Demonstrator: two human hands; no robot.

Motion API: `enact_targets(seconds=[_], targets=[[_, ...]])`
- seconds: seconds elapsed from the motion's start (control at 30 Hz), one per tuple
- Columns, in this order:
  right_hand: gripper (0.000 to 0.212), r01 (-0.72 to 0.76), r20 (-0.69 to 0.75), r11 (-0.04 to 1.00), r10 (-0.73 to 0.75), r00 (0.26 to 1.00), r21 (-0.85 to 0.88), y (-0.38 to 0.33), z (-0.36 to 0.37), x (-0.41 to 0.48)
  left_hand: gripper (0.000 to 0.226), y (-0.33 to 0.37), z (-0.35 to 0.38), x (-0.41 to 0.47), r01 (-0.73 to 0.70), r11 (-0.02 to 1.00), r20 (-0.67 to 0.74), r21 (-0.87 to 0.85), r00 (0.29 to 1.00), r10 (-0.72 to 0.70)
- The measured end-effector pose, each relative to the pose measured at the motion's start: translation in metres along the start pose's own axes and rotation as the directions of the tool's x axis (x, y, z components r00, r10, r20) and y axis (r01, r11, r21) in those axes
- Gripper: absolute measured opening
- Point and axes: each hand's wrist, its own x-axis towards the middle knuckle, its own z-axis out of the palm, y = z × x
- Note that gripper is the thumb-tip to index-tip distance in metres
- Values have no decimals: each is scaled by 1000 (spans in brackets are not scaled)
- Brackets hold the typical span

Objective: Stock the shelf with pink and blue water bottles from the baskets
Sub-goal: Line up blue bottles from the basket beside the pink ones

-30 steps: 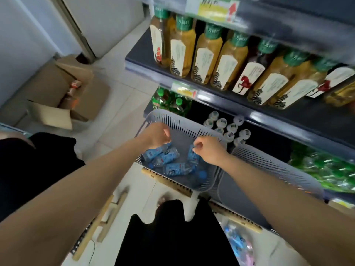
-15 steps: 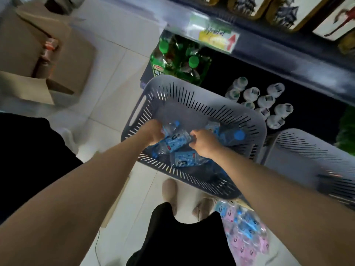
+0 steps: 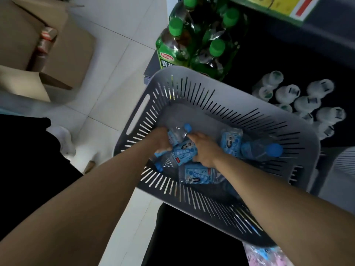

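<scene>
Reaching down into the grey basket [image 3: 211, 87], both hands sit among the blue water bottles. Far left of the fingers, an open cardboard box [image 3: 63, 54] stands on the tiled floor. The left hand [image 3: 161, 141] is near the basket's left wall. Its fingers curl round a blue-capped bottle [image 3: 180, 131], and the cap pokes out just past the fingertips. Just right of it, the right hand [image 3: 203, 152] has its fingers bent around a blue-labelled bottle [image 3: 182, 152] lying crosswise between the two hands; blur hides how far the thumb wraps. Under the right wrist, another labelled bottle [image 3: 197, 175] lies on the basket floor, untouched. Right of the right hand and clear of its fingers, two more bottles [image 3: 230, 143] lie side by side. Beyond the fingertips, past the basket rim, green-capped bottles [image 3: 178, 45] and white-capped bottles [image 3: 307, 100] stand on the dark lower shelf [image 3: 278, 60]. Farthest right, the edge of a second basket [image 3: 343, 162] shows.
</scene>
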Motion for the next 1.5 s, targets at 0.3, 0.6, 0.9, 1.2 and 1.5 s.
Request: enact_targets(seconds=[0.3,0.6,0.9,1.2,1.5], targets=[[67,-38,-37,999,38,999,-12,-2,-28,-19,42,13,-11,-20,10,991,-132,-135,991,-28],[65,-148,-268,988,155,951,46,-31,-104,-116,55,60,-66,-120,-87,980,-164,-178,985,58],[56,-130,-389,963,216,895,235,-92,-169,-240,51,95,-125,-256,-232,959,-316,-162,933,172],[53,0,-522,896,259,812,445,-133,-223,-336,50,136,-189,-379,-440,896,-461,-67,810,363],[44,249,-380,342,399,835,906,-141,-280,-394,39,189,-224,-454,-691,688,-581,-223,661,475]])
